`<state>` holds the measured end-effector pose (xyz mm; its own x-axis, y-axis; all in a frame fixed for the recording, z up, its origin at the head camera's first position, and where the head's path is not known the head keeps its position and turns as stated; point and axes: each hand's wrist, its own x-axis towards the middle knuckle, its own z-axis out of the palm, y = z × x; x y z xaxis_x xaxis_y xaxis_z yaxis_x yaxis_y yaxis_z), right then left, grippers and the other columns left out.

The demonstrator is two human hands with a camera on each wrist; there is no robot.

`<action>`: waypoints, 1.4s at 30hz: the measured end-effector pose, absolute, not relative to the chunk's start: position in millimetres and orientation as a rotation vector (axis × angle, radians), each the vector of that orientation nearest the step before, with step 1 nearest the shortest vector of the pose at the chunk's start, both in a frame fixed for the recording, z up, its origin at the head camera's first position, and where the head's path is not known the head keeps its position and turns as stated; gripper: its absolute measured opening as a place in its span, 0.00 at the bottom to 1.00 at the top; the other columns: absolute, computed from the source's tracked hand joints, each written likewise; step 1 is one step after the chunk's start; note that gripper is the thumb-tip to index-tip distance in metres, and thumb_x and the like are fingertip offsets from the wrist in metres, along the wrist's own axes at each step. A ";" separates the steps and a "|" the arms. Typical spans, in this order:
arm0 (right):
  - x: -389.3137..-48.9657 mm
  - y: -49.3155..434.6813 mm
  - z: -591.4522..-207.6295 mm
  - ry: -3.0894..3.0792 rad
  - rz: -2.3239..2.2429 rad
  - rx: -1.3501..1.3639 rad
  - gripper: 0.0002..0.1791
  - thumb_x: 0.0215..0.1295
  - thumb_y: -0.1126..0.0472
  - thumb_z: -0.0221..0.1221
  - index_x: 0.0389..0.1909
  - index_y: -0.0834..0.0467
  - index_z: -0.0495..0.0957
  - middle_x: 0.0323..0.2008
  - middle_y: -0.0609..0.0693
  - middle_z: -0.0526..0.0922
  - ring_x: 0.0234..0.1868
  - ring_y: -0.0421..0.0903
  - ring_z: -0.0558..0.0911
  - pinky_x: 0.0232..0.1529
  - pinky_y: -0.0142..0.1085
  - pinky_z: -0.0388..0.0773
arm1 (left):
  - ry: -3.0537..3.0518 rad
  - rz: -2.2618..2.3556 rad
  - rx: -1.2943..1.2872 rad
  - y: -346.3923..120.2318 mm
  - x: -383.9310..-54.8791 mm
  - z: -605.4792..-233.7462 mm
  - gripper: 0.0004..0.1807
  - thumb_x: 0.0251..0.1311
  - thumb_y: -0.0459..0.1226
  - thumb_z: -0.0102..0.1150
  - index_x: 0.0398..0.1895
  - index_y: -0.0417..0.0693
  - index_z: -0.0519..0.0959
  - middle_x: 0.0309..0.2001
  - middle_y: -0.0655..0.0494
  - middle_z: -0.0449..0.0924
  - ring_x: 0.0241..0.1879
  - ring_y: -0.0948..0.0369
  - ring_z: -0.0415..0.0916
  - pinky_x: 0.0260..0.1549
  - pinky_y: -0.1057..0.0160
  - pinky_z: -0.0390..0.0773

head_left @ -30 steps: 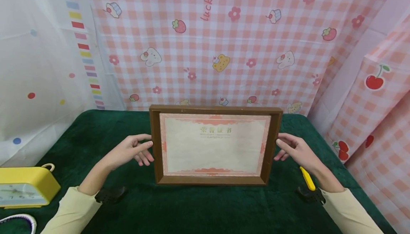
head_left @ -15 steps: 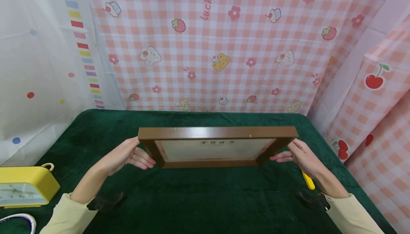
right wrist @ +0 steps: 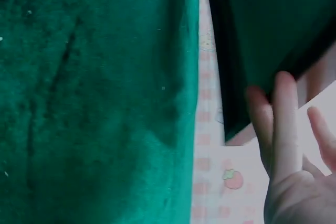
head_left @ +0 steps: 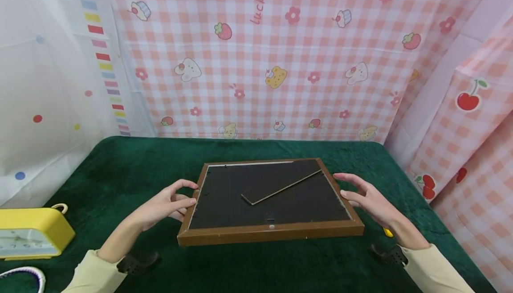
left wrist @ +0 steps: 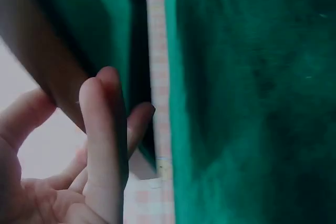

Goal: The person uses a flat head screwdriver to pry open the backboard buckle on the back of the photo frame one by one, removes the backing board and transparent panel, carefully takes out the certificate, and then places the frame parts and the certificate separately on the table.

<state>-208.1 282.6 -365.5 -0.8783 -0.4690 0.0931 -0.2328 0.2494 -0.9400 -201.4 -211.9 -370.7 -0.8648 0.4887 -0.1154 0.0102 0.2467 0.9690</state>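
A brown wooden picture frame hangs tilted above the green-covered table, its black backing board facing up. A flat stand leg with a tan edge lies slantwise on that board. My left hand holds the frame's left side, and my right hand holds the right side. Fingers of the left hand support it from below in the left wrist view. Likewise, right-hand fingers touch its underside in the right wrist view. The certificate side is turned down, hidden from the head view.
A yellow clock stands at the left of the green cloth. In front of it lies a white looped band. Part of a small yellow object shows beside the right forearm. Checked pink curtain hangs behind the table.
The picture frame has tipped from upright, certificate facing me, through edge-on to back side up. Both hands have turned with it, keeping hold of its two sides.
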 end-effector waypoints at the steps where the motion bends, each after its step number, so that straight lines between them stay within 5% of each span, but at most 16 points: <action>1: -209.6 282.6 -368.3 2.291 -1.679 -0.658 0.26 0.67 0.63 0.45 0.64 0.61 0.51 0.63 0.60 0.50 0.56 0.49 0.66 0.46 0.43 0.69 | 2.130 1.651 0.454 -211.5 -201.9 -374.0 0.28 0.60 0.39 0.51 0.59 0.39 0.52 0.40 0.41 0.76 0.34 0.50 0.76 0.31 0.54 0.76; 6: -215.7 282.8 -382.1 2.226 -1.657 -0.640 0.32 0.65 0.64 0.47 0.67 0.59 0.45 0.65 0.60 0.46 0.60 0.62 0.56 0.48 0.49 0.67 | 2.135 1.638 0.466 -209.4 -203.5 -386.7 0.37 0.59 0.38 0.53 0.64 0.42 0.43 0.43 0.39 0.74 0.37 0.51 0.74 0.31 0.54 0.75; 11: -219.8 283.8 -394.6 2.181 -1.653 -0.582 0.34 0.64 0.64 0.49 0.67 0.58 0.44 0.66 0.59 0.44 0.60 0.65 0.53 0.49 0.51 0.65 | 2.153 1.592 0.476 -207.2 -204.7 -394.4 0.42 0.59 0.38 0.53 0.66 0.35 0.37 0.45 0.36 0.72 0.37 0.51 0.75 0.32 0.55 0.76; 20: -222.5 284.1 -408.1 2.168 -1.665 -0.553 0.35 0.63 0.64 0.51 0.67 0.59 0.44 0.66 0.59 0.44 0.60 0.65 0.53 0.49 0.51 0.65 | 2.201 1.539 0.483 -200.0 -208.5 -401.8 0.41 0.58 0.38 0.54 0.64 0.29 0.42 0.44 0.36 0.72 0.37 0.52 0.75 0.30 0.56 0.76; 29: -221.9 282.4 -413.4 2.155 -1.677 -0.518 0.37 0.62 0.65 0.52 0.67 0.59 0.43 0.66 0.59 0.44 0.59 0.64 0.55 0.49 0.51 0.65 | 2.287 1.506 0.396 -194.2 -209.4 -408.6 0.40 0.56 0.39 0.56 0.65 0.31 0.46 0.53 0.32 0.58 0.30 0.55 0.75 0.28 0.58 0.76; 42: -226.2 283.2 -410.9 2.168 -1.582 -0.564 0.38 0.62 0.65 0.51 0.67 0.63 0.40 0.64 0.66 0.43 0.59 0.66 0.53 0.49 0.48 0.67 | 2.452 1.344 0.410 -190.9 -210.7 -410.0 0.38 0.56 0.41 0.57 0.64 0.32 0.51 0.46 0.41 0.65 0.23 0.57 0.74 0.20 0.59 0.75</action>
<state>-226.2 283.2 -410.9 -0.8401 -0.5366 -0.0795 -0.0880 0.2794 -0.9561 -210.7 -190.9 -410.0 -0.9096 0.3929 -0.1347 0.0977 0.5177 0.8500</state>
